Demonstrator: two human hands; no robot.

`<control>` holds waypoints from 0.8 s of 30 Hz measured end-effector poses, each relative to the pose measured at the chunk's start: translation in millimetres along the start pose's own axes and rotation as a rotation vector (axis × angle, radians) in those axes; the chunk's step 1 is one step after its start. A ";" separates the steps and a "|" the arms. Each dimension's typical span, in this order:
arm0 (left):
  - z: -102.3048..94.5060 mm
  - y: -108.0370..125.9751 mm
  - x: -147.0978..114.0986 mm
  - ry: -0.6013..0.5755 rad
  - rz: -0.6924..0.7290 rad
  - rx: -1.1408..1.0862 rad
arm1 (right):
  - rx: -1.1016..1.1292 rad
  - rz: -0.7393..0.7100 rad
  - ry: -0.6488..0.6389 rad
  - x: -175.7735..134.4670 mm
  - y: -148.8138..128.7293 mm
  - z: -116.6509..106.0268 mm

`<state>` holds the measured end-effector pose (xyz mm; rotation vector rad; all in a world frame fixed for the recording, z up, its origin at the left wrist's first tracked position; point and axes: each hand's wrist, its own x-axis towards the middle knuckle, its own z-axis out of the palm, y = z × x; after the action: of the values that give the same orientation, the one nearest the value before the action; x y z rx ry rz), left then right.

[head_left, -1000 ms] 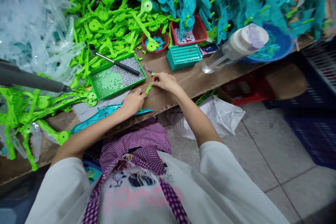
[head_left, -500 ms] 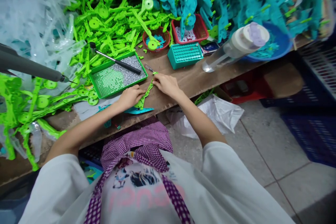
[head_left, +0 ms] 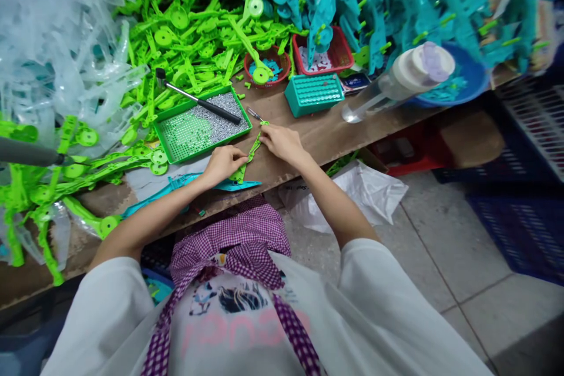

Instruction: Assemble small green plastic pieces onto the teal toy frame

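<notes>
At a crowded table [head_left: 319, 132], a person's right hand [head_left: 282, 142] pinches a slim green strip [head_left: 254, 149] near its far end, grip clamped on it. The strip slants between both hands toward a blue piece [head_left: 241, 185]. The left hand's [head_left: 222, 165] fingertips lie beside it — whether that grip is closed, I cannot tell.

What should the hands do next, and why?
Maybe the left hand should gently steady the green strip: the right hand's fingertips are at its far end, and its near end seems to lie over the blue piece.
</notes>
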<state>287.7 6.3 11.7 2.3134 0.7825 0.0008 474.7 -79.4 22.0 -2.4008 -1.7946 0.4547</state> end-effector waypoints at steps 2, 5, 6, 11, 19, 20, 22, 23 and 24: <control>0.1 -0.6 1.2 -0.002 -0.014 -0.046 | -0.002 -0.006 0.001 0.9 1.0 0.8; -0.2 -1.5 1.7 0.003 -0.004 -0.072 | 0.006 -0.010 -0.003 2.5 2.9 2.4; -0.3 -1.7 1.8 0.007 -0.012 -0.079 | 0.015 -0.008 -0.003 2.9 3.4 3.0; -0.5 -2.4 7.5 -0.010 -0.143 -0.216 | 0.062 0.015 0.003 2.8 3.6 4.5; -2.9 -3.2 19.6 -0.098 -0.303 -0.494 | 0.093 0.036 -0.018 3.0 1.4 2.4; -2.9 -2.5 20.5 -0.104 -0.313 -0.502 | 0.088 0.034 -0.019 3.3 1.4 2.4; -1.8 -0.8 23.2 -0.097 -0.329 -0.484 | 0.074 0.034 -0.024 3.7 1.3 2.8; -0.9 -0.2 25.1 -0.089 -0.339 -0.460 | 0.068 0.036 -0.027 3.8 1.2 3.1; 0.2 0.2 27.3 -0.084 -0.350 -0.433 | 0.062 0.039 -0.030 4.1 1.1 3.6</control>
<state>310.2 20.7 6.1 1.7407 1.0230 -0.0751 475.6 -76.1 17.6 -2.4033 -1.7221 0.5442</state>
